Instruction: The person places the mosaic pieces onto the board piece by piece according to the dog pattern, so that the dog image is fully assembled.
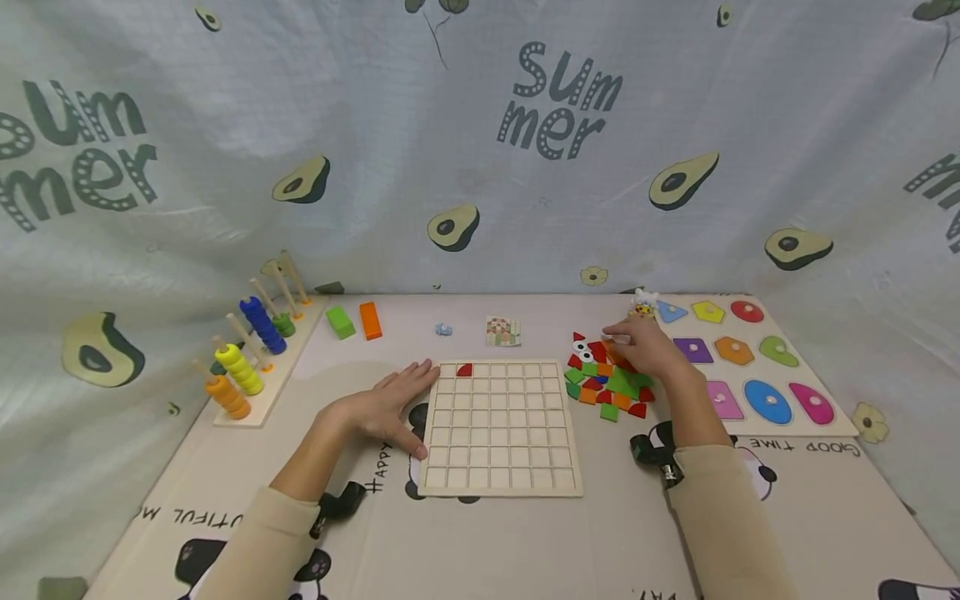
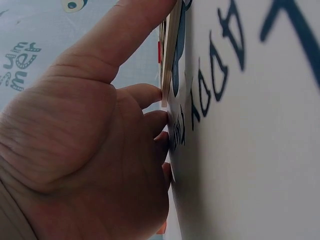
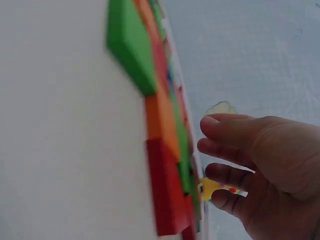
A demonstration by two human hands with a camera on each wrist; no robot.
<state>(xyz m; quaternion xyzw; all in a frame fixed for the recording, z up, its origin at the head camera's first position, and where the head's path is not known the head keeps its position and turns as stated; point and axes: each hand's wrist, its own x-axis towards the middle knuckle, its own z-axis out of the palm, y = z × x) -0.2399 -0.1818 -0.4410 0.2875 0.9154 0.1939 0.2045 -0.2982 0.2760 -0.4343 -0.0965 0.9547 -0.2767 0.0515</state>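
A square wooden grid board [image 1: 499,429] lies flat in the middle, with one red quarter-round tile [image 1: 465,370] in its top row. My left hand [image 1: 382,408] is spread along the board's left side, thumb and fingertips touching its edge. To the right of the board is a loose pile of small coloured tiles [image 1: 622,383] in red, green and orange, some with eyes. My right hand [image 1: 651,346] hovers at the pile's far side, fingers loosely bent. No tile shows between its thumb and fingers in the right wrist view, where several tiles [image 3: 167,187] appear blurred alongside.
A peg stacker [image 1: 266,367] with coloured beads stands at left, near a green block [image 1: 341,322] and an orange block [image 1: 371,321]. A small picture card [image 1: 502,331] and a tiny blue object [image 1: 443,329] lie behind the board. At right is a shape puzzle [image 1: 750,375], with a small figurine [image 1: 643,302] beside it.
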